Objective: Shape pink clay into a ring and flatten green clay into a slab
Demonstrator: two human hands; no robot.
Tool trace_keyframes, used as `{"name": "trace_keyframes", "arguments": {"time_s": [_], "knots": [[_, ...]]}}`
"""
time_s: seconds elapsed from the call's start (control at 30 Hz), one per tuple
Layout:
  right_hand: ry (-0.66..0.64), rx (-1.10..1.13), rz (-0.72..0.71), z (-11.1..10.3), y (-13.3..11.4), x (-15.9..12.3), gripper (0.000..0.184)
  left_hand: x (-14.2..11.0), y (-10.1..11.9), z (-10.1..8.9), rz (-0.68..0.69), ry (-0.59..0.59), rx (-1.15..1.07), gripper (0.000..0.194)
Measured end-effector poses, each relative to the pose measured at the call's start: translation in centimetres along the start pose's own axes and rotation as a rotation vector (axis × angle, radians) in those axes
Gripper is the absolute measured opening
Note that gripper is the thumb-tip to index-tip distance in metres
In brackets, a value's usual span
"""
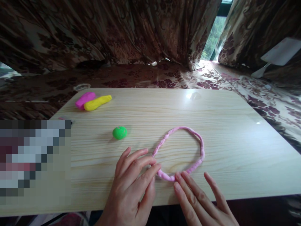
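My right hand [199, 201], fingers open, touches the near edge of the pink ring [202, 149] on the table [237, 135]; whether my left hand [133, 185] pinches it, I can't tell. I'm apparently shaping it; next calls for light pressure.

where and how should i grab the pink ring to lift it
Probably pinch the pink ring at its left side with the left hand and its right side with the right hand, from above: it lies flat on the table, is thin, and opposite holds would likely limit sagging.
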State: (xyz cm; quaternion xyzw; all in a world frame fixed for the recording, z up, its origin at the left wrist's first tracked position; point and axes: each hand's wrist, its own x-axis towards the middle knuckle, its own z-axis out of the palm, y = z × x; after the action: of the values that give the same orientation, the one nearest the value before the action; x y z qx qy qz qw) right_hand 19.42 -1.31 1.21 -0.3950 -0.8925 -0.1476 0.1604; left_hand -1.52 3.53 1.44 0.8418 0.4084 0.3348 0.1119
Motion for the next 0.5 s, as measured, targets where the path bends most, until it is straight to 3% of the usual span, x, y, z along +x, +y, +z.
{"name": "trace_keyframes", "arguments": {"time_s": [0.13,0.3,0.5], "knots": [[0.010,0.029,0.024,0.29,0.00,-0.06,0.040,-0.01,0.00,0.01,-0.007,0.018,-0.003,0.041],[0.011,0.023,0.011,0.34,-0.34,-0.43,0.032,-0.16,-0.06,0.04,-0.013,0.027,-0.007,0.042],[-0.024,-0.001,0.011,0.71,-0.45,-0.66,0.038,-0.37,0.07,-0.08,-0.012,0.041,0.011,0.042]]}}
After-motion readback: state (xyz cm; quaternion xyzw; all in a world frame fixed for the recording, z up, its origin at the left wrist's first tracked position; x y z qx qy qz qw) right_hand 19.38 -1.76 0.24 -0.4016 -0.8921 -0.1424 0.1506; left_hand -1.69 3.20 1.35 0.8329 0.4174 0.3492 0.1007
